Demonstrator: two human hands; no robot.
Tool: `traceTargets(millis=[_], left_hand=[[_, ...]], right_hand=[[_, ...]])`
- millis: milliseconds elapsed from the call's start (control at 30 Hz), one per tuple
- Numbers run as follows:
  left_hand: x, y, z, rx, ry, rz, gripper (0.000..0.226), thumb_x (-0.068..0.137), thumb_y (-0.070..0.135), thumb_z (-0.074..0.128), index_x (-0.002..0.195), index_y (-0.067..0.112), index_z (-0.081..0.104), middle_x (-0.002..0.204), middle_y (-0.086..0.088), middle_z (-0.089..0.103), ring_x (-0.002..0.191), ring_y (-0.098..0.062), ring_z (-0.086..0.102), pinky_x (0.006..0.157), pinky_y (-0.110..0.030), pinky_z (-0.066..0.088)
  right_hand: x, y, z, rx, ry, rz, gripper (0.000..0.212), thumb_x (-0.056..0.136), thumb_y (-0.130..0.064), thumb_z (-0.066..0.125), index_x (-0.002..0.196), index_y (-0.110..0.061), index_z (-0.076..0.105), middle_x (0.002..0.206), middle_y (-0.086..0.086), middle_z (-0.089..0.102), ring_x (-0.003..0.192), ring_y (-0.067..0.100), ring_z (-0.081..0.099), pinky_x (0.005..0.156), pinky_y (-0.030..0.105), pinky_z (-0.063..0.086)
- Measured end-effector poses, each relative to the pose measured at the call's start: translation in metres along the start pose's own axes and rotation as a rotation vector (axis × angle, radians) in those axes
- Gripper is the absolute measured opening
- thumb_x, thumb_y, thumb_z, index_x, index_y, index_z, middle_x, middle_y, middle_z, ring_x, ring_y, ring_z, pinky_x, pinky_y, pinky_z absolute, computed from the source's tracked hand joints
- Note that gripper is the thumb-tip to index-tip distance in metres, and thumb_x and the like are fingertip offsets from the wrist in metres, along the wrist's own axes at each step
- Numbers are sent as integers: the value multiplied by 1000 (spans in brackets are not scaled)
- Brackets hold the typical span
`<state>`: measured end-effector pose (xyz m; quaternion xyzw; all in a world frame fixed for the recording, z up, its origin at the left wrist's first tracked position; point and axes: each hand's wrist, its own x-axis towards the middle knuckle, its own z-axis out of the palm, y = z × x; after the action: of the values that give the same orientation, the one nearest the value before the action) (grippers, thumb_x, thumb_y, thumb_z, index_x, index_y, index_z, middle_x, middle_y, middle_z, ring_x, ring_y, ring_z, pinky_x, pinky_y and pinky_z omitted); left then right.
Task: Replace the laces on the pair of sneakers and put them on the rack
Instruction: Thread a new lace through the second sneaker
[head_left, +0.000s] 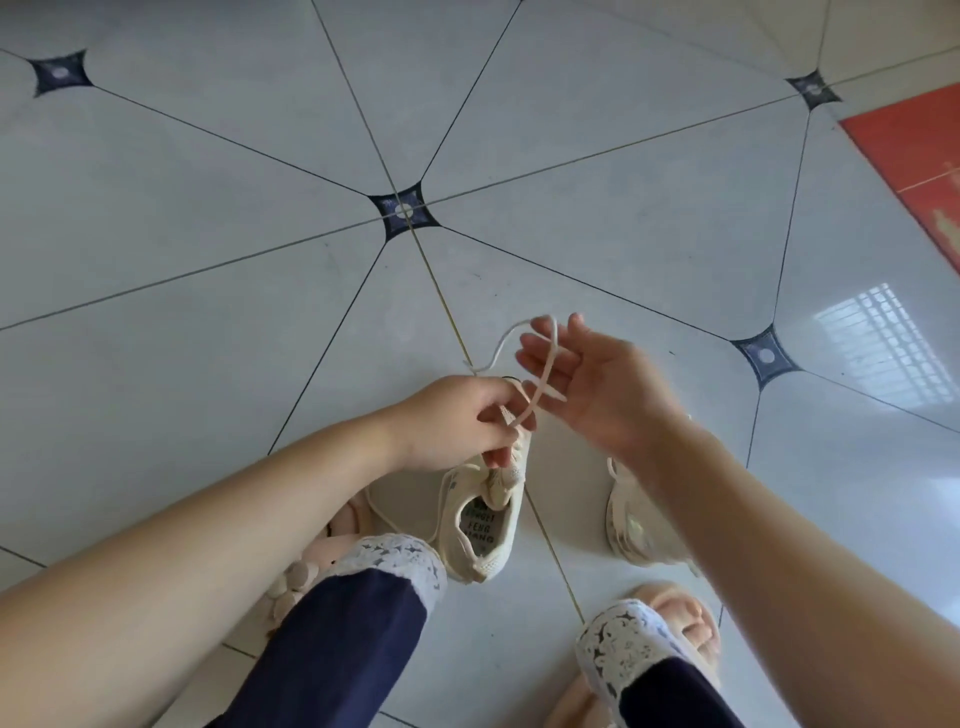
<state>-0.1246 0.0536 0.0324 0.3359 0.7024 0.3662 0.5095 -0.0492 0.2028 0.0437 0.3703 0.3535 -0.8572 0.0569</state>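
My left hand (462, 421) pinches pale flat lace (545, 364) over cream mesh sneaker (483, 519) to anchor it; right hand (587, 384), unclenched, hooks slack

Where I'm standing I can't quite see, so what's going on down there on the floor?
A person is lacing a cream sneaker that stands on the tiled floor. The left hand pinches the white lace just above the sneaker's tongue. The right hand is open, with the lace draped over its fingers. The second sneaker sits beside the first, partly hidden under the right forearm. No rack is in view.
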Motion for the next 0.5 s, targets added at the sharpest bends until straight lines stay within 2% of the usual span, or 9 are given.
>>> traceTargets(millis=[67,133,233,300,333,400,500], left_hand=[[-8,1,-2,126,-54,-51,23,87,8,54,79,29,61,76,2,70,72,-8,64,80,-30,51],[-14,4,-6,272,-96,-72,22,84,6,53,80,25,63,84,5,70,80,-5,63,87,-29,48],[-22,20,-10,432,-111,-109,20,86,13,52,98,20,66,93,12,67,96,-5,59,89,-21,43],[-27,36,-13,420,-58,-132,24,93,22,47,110,15,63,106,8,65,103,-9,57,94,-24,41],[-29,46,-14,327,-8,-137,28,95,27,43,112,13,61,109,4,64,104,-12,57,96,-27,41],[-36,68,-14,-24,72,-142,32,97,33,40,112,11,57,102,0,65,96,-15,60,93,-30,43],[-50,102,-15,-408,55,-112,33,95,36,40,107,10,58,90,-2,63,86,-16,61,81,-29,44]], right_hand=[[-8,-20,0,15,70,-32,22,96,-23,41,92,-16,62,62,-8,65,64,7,66,77,28,46],[-19,-34,0,-41,108,-76,24,96,-19,41,92,-17,64,58,-8,59,59,8,63,73,28,46],[-43,-46,7,-261,73,-122,27,98,-19,40,92,-18,66,61,-6,58,63,10,60,72,28,44],[-63,-47,18,-461,26,-136,28,99,-20,40,91,-19,67,65,-6,61,67,10,61,72,27,44],[-72,-46,25,-560,4,-146,28,99,-20,41,90,-20,67,68,-6,62,70,10,61,72,26,45],[-91,-41,39,-723,-9,-179,28,99,-20,40,87,-23,66,72,-5,64,70,8,60,69,22,45],[-115,-37,53,-870,40,-288,23,96,-12,42,86,-18,62,72,-1,63,65,8,58,61,16,46]])
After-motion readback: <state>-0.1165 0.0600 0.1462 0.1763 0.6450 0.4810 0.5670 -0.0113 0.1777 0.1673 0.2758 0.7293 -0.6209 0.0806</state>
